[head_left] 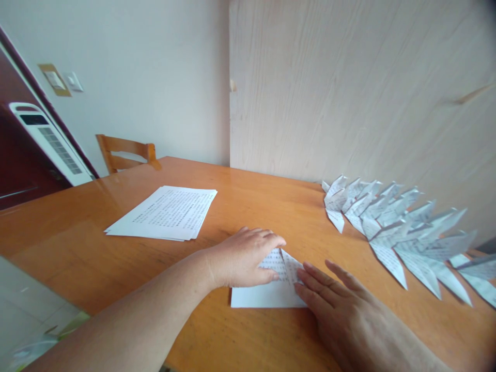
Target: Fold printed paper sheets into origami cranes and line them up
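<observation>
A printed sheet of paper (263,298) lies on the table in front of me, its top corners folded inward to a point. My left hand (244,258) rests over the sheet's left side, fingers stretched toward the peak and thumb lying on the print. On the right slanted edge, my right hand (341,305) lays its outstretched fingers flat. Neither hand grips the paper; both press on it from above. The left corner of the fold is hidden under my left hand.
A stack of printed sheets (166,214) lies at the left on the wooden table (240,201). Several folded paper planes (403,222) stand in rows at the right, near the pale wooden panel (349,93). A wooden chair (127,150) is beyond the far left edge.
</observation>
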### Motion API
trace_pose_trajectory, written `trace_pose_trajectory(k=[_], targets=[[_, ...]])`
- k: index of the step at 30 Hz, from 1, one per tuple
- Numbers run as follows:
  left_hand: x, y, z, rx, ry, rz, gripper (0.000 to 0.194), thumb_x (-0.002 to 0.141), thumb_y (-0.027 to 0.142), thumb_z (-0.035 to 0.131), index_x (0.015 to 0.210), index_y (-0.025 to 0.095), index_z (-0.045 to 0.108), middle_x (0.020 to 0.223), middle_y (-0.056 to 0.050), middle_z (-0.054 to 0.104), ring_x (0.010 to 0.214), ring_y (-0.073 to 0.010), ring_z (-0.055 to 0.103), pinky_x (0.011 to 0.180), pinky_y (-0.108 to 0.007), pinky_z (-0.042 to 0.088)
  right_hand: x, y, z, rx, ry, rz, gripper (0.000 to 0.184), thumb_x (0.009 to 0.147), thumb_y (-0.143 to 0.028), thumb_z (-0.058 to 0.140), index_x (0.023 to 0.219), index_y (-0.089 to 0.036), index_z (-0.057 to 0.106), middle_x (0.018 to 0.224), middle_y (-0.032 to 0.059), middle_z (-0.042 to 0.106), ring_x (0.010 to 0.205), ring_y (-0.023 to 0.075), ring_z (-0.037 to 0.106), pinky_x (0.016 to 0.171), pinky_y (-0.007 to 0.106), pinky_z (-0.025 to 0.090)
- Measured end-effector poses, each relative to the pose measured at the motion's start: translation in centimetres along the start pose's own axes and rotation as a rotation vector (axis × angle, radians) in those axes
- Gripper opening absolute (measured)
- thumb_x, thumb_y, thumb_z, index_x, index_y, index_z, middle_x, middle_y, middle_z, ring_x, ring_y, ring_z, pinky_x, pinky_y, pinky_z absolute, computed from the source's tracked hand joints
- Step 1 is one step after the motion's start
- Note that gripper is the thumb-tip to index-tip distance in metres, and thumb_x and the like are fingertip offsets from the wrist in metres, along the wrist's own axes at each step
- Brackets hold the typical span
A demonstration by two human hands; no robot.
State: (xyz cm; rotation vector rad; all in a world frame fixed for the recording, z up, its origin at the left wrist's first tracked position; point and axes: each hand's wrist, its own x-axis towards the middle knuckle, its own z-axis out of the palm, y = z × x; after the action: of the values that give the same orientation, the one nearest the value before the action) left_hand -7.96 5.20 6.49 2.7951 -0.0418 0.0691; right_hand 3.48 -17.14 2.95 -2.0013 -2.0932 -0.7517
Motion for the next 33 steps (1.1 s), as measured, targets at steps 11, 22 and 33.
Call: trace_pose_trajectory(k=[11, 22, 33], targets=[[-0.2, 0.1, 0.0, 0.0, -0.01, 0.02, 0.066, 0.09, 0.037, 0.064, 0.148, 0.031, 0.035, 0.142, -0.004, 0.057, 0.123, -0.0262, 0.054, 0.1, -0.039, 0.037, -0.5, 0.2, 0.4, 0.029, -0.023, -0.012, 0.036, 0.089, -0.012, 0.046, 0.116, -0.02, 0.069, 0.124, 0.0061, 0.072, 0.116, 0.0234, 0.066, 0.101, 0.049, 0.049], [-0.1, 0.3, -0.1, -0.001, -0.041, -0.004, 0.07, 0.09, 0.041, 0.061, 0.151, 0.03, 0.027, 0.139, -0.003, 0.061, 0.123, -0.0285, 0.053, 0.1, -0.041, 0.035, -0.1, 0.2, 0.3, -0.006, -0.023, -0.039, 0.044, 0.081, -0.003, 0.043, 0.113, -0.019, 0.069, 0.122, 0.0071, 0.073, 0.112, 0.0234, 0.067, 0.1, 0.047, 0.051], [-0.2, 0.4, -0.1, 0.038, -0.046, -0.004, 0.066, 0.092, 0.042, 0.059, 0.151, 0.03, 0.03, 0.143, -0.005, 0.056, 0.124, -0.0277, 0.052, 0.101, -0.04, 0.036, 0.0, 0.2, -0.2, 0.019, -0.013, -0.041, 0.041, 0.083, -0.005, 0.044, 0.113, -0.018, 0.069, 0.121, 0.0068, 0.074, 0.111, 0.0221, 0.068, 0.097, 0.045, 0.053]])
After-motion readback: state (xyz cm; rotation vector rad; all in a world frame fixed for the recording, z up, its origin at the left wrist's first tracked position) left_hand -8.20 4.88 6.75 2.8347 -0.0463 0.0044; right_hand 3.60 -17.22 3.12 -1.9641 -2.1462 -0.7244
